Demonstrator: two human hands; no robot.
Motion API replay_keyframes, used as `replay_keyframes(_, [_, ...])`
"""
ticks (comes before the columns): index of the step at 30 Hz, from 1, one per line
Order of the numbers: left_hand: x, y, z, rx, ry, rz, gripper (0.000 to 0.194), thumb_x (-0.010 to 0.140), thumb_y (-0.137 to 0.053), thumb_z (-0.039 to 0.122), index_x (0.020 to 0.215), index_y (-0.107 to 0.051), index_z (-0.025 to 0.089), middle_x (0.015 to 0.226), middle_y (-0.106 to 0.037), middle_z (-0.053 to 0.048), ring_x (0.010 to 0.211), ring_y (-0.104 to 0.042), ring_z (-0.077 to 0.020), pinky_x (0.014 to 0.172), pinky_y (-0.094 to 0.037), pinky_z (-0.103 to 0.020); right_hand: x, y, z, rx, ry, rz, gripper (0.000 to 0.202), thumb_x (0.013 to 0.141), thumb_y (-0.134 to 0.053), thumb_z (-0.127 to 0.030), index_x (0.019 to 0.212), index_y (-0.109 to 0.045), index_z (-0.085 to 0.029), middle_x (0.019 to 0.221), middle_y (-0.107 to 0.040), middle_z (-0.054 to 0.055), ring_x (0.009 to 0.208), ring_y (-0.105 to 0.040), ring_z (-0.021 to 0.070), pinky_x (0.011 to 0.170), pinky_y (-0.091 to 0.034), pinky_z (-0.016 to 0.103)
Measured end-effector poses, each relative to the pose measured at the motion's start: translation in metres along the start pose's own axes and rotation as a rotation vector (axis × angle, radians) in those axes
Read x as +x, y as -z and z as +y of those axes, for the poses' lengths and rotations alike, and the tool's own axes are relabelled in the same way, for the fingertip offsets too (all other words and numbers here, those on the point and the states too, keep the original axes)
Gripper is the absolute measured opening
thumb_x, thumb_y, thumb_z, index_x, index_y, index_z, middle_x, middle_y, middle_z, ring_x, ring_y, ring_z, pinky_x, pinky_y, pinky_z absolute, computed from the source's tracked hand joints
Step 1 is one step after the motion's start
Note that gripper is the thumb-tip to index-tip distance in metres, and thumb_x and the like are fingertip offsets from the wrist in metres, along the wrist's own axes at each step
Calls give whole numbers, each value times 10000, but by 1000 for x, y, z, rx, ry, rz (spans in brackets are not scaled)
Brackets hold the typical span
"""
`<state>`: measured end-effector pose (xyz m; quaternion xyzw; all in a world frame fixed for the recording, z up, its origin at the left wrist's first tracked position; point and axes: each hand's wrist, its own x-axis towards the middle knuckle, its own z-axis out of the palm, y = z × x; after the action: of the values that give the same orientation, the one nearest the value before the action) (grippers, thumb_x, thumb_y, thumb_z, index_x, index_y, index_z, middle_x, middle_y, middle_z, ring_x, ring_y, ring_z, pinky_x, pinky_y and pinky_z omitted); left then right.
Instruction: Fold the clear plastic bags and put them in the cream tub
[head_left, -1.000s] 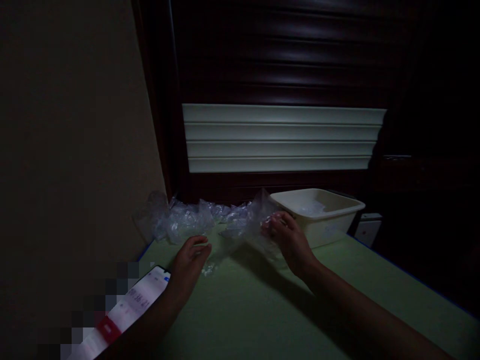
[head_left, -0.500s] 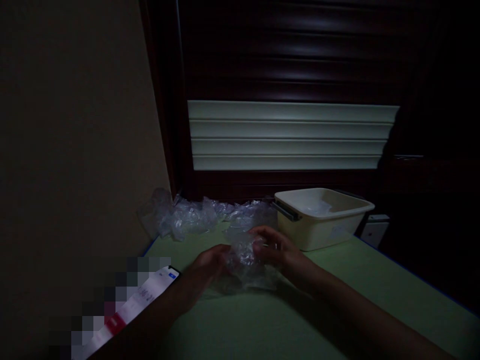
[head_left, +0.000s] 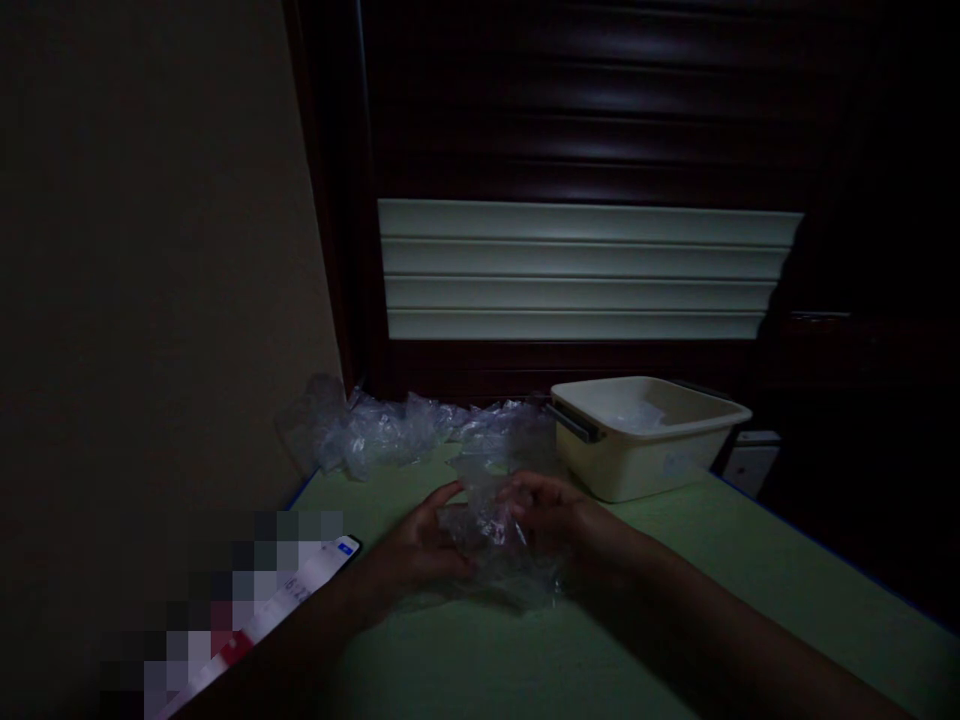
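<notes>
Dim light is barely reaching that green tabletop [head_left: 487,670], so I'm squinting a bit. Clear plastic bag [head_left: 496,545] is sitting between both hands, around the middle: right hand [head_left: 561,512] is pinching its crumpled side, left hand [head_left: 421,550] is curving round the other with thumb and finger apart, and I can't tell if it's actually gripping. Worry for me: stuff that flimsy could be slipping or tearing if the hands are pulling unevenly. Phone [head_left: 300,588] is lying right by the left forearm [head_left: 330,615], so a stray elbow might be nudging it.
</notes>
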<state>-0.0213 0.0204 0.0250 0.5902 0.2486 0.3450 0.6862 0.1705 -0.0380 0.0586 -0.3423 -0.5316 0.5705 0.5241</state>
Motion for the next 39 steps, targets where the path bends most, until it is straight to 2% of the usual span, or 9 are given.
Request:
replay_keyframes(5, [-5, -6, 12, -39, -2, 19, 556, 515, -829, 255, 1030, -630, 187, 919, -676, -68, 850, -641, -252, 725, -477, -314, 3, 2, 1, 16, 9, 19, 250, 602, -763, -360, 708, -626, -179, 645, -617, 4, 566, -556, 128, 563, -447, 256])
replay_keyframes(12, [-3, -9, 14, -13, -42, 84, 251, 534, -812, 247, 683, -634, 151, 677, -621, -17, 652, -596, -165, 644, -441, -251, 12, 10, 4, -96, 116, 216, 189, 620, -740, -296, 657, -591, -186, 619, -574, -23, 553, -504, 114, 554, -407, 245])
replay_keyframes(17, [-1, -6, 21, 2, -119, 214, 309, 576, -802, 286, 621, -516, 178, 700, -586, 11, 752, -630, -187, 718, -477, -273, 12, 14, -2, -180, 217, 384, 170, 624, -673, -302, 657, -544, -196, 691, -580, -15, 691, -551, 149, 669, -431, 277])
replay_keyframes(21, [0, -4, 25, 19, -171, 338, 325, 582, -789, 298, 677, -500, 182, 812, -622, -5, 782, -662, -209, 763, -499, -325, 14, 21, -1, -284, 241, 458, 130, 654, -588, -296, 673, -497, -204, 603, -506, -45, 564, -506, 127, 568, -414, 261])
replay_keyframes(25, [2, 1, 24, 58, -244, 482, 318, 561, -768, 276, 724, -511, 183, 880, -628, -3, 716, -648, -166, 714, -498, -291, 14, 26, 7, -449, 218, 445, 60, 693, -513, -264, 689, -519, -204, 555, -486, -49, 472, -449, 128, 463, -351, 255])
replay_keyframes(27, [2, 2, 23, 88, -266, 530, 306, 547, -755, 256, 735, -525, 183, 853, -627, 1, 702, -634, -160, 680, -490, -273, 12, 25, 9, -541, 222, 425, 88, 722, -532, -279, 730, -568, -199, 598, -544, -20, 561, -515, 165, 539, -400, 291])
replay_keyframes(30, [3, 2, 23, 133, -280, 552, 288, 534, -732, 234, 743, -541, 182, 800, -629, 4, 676, -620, -164, 636, -479, -266, 9, 19, 10, -633, 237, 402, 242, 759, -590, -384, 905, -608, -192, 845, -649, 56, 847, -588, 247, 754, -440, 388])
replay_keyframes(34, [5, -2, 24, 184, -290, 539, 288, 512, -704, 214, 754, -550, 183, 785, -635, 6, 641, -603, -155, 619, -464, -262, 10, 14, 11, -657, 274, 351, 484, 763, -612, -484, 1139, -517, -193, 1115, -615, 108, 1049, -563, 269, 886, -428, 427])
replay_keyframes(39, [5, -4, 24, 246, -284, 519, 317, 519, -683, 238, 806, -560, 186, 765, -632, 3, 666, -594, -165, 621, -431, -252, 12, 16, 13, -704, 358, 304, 308, 781, -611, -440, 963, -582, -192, 917, -661, 70, 896, -620, 234, 790, -484, 373])
